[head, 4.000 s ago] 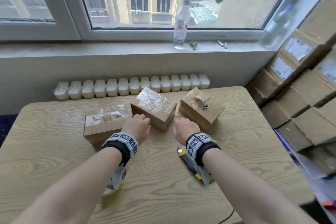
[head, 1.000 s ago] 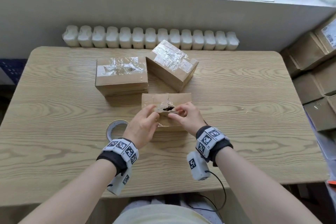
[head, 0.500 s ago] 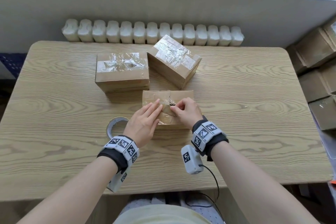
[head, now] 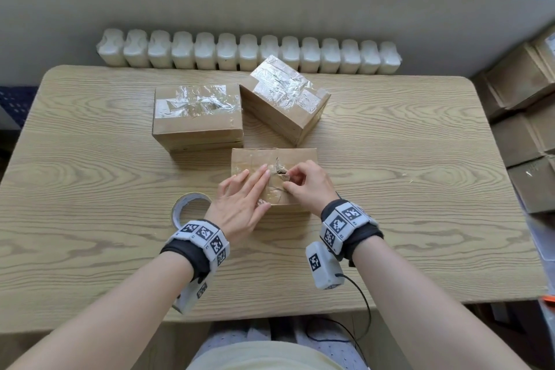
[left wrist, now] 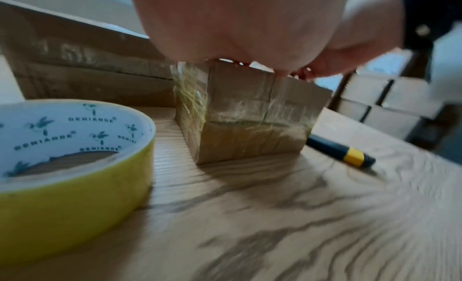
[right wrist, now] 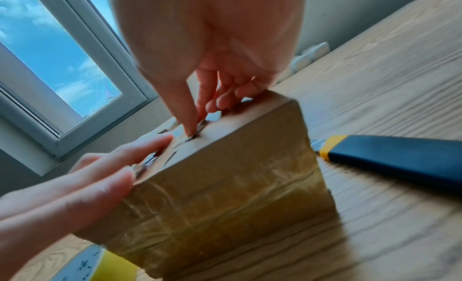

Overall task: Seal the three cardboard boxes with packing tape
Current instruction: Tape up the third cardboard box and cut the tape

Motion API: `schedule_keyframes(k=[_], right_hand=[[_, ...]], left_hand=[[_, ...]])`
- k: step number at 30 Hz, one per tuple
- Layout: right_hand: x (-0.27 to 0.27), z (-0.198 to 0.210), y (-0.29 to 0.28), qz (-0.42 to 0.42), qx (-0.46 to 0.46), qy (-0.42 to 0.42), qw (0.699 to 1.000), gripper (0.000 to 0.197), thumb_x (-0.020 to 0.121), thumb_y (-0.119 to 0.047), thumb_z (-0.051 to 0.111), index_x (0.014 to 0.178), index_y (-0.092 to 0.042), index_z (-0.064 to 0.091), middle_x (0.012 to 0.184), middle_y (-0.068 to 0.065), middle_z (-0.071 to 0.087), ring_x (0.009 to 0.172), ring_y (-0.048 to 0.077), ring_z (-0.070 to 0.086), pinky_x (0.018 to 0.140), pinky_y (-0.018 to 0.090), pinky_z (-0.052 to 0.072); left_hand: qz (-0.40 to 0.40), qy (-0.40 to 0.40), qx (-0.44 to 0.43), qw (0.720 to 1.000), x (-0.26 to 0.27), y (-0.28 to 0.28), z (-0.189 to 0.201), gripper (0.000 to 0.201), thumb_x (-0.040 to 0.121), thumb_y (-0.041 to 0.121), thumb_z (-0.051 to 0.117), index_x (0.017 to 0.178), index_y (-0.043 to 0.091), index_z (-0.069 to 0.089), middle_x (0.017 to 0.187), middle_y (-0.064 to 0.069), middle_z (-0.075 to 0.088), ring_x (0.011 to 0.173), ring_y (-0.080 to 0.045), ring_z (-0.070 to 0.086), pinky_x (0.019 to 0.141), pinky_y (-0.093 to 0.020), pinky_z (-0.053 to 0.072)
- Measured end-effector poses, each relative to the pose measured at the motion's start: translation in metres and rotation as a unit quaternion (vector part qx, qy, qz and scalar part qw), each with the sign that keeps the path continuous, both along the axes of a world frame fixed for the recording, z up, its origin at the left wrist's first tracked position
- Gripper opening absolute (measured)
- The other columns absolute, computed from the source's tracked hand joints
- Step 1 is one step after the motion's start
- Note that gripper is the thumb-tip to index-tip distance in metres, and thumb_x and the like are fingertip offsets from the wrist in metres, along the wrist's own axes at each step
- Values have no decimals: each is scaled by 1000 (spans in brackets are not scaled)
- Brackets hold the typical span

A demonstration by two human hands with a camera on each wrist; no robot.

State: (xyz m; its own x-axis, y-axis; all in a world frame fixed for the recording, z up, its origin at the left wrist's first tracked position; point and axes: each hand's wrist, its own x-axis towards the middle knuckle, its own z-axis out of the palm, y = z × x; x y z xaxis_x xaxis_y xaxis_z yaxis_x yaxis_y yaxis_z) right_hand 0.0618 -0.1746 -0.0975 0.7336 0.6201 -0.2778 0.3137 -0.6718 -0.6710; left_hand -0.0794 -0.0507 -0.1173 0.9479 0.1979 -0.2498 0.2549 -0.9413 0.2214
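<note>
Both hands cover much of the near box (head: 300,156) top

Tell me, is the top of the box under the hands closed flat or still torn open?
Torn open: the nearest box shows a dark ragged hole at its top seam, beside the right hand.

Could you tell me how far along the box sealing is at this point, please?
Two far boxes already carry tape across their tops. The near box is in hand: left hand flat on top, right hand working its torn seam. Taping it with the tape roll remains.
</note>
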Motion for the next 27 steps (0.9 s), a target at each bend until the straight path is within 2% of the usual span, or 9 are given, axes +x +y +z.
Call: schedule_keyframes(k=[3, 7, 11, 13, 16, 19, 22, 24, 27], right_hand=[[4, 1, -6, 18, 1, 30, 999, 22, 79, -9, 61, 97, -17, 70, 85, -5, 46, 72, 7, 45, 76, 20, 36], [11, 4, -6, 6, -3, -12, 1000, 19, 90, -11, 53, 100, -15, 68, 88, -4, 51, 81, 9, 46, 77, 21, 35], [20, 6, 0, -6, -20, -44, 999, 7, 87, -20, 62, 93, -17, 64, 86, -3, 56, 80, 11, 50, 79, 26, 42], [23, 7, 4, 11, -47, -48, 998, 8, 84, -23, 66, 89, -22, 60, 83, -6, 53, 80, 11, 50, 76, 25, 41], [26, 8, 9, 12, -68, -33, 997, 17, 78, -28, 70, 84, -25, 55, 80, -8, 52, 81, 14, 53, 76, 30, 46], [28, 11, 13, 40, -97, -40, 994, 23, 75, -31, 74, 82, -24, 54, 88, -3, 59, 86, 16, 56, 78, 31, 47], [28, 15, 21, 91, -127, -86, 984, 24, 78, -29, 73, 84, -20, 51, 96, 3, 62, 91, 21, 57, 78, 32, 45], [29, 17, 28, 130, -153, -116, 973, 27, 79, -29, 72, 88, -19, 48, 100, 5, 59, 94, 26, 58, 79, 35, 46], [29, 20, 34, 183, -170, -150, 957, 31, 80, -27, 71, 96, -14, 48, 103, 6, 56, 93, 32, 59, 79, 40, 48]], left_hand=[[-6, 5, 15, 1000, 3, 1, 1, 64, 90, 54, 1, 148, 29, -13, 149, 21, -22, 141, -11, 2, 103, -30, 1], [-24, 38, 39, 998, 5, 2, 3, 71, 84, 56, -11, 148, 26, -12, 155, 13, -16, 144, -13, -8, 113, -35, -6], [-29, 69, 24, 997, 10, 4, 3, 74, 78, 57, -17, 146, 27, -17, 148, 14, -24, 143, -14, -18, 117, -41, -9], [-36, 71, 14, 997, 12, 7, 5, 78, 77, 58, -15, 148, 26, -12, 148, 14, -23, 144, -16, -15, 117, -41, -7], [-48, 56, 8, 997, 11, 9, 8, 79, 78, 60, -10, 150, 26, -5, 156, 10, -9, 146, -18, -8, 116, -40, -4], [-40, 58, 14, 997, 13, 8, 11, 75, 82, 60, -7, 150, 27, -3, 158, 9, -5, 146, -18, -7, 117, -40, -2], [-36, 68, 14, 997, 15, 6, 15, 62, 97, 53, 14, 150, 26, -2, 158, 9, -8, 145, -17, -8, 118, -41, -2], [-31, 56, -6, 998, 15, 8, 16, 62, 97, 51, 21, 150, 26, 1, 158, 8, -5, 146, -17, -7, 119, -41, -1], [-27, 41, -32, 998, 13, 8, 14, 72, 87, 62, 7, 150, 27, 9, 158, 8, 0, 146, -17, -5, 118, -41, -2]])
